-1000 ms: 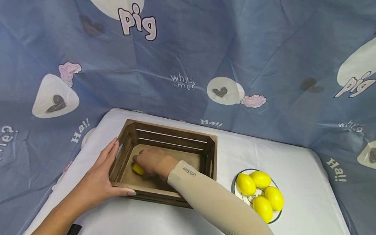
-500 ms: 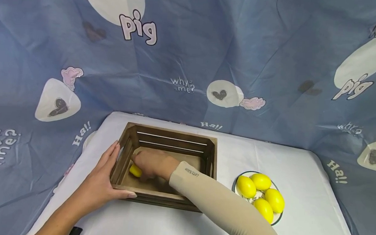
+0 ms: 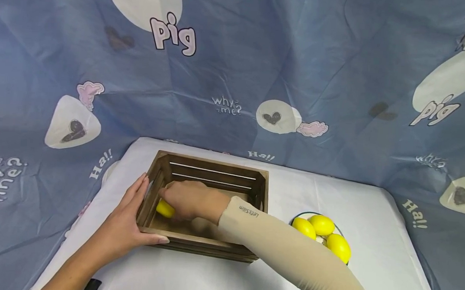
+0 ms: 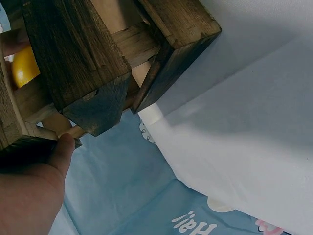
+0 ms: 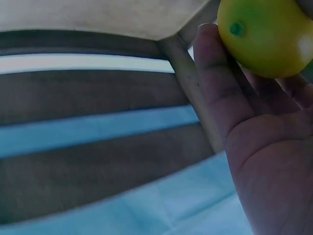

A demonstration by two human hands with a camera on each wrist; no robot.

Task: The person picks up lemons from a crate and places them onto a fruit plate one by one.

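Observation:
Inside a brown slatted wooden crate (image 3: 209, 238), my right hand (image 3: 189, 199) holds a yellow lemon (image 3: 165, 208) close to the left end. In the right wrist view, the fingers curl around that lemon (image 5: 266, 36), whose green tip faces the camera. My left hand (image 3: 125, 220) rests against the crate's near left corner. Its straight fingers lie along the left end and its thumb along the front rim. The left wrist view has a finger or thumb of this hand (image 4: 36, 191) touching the dark wood, with the lemon (image 4: 24, 67) partly visible between slats.
To the right of the crate, a round plate (image 3: 343, 232) bears several lemons (image 3: 339, 248), partly covered by the sleeved right forearm (image 3: 286, 247). White cloth (image 3: 384, 238) covers the table. A blue printed curtain (image 3: 236, 67) hangs behind and at the sides.
My right hand has moved slightly left inside the crate with the lemon, and its forearm now covers more of the plate. The left hand stays in place on the crate.

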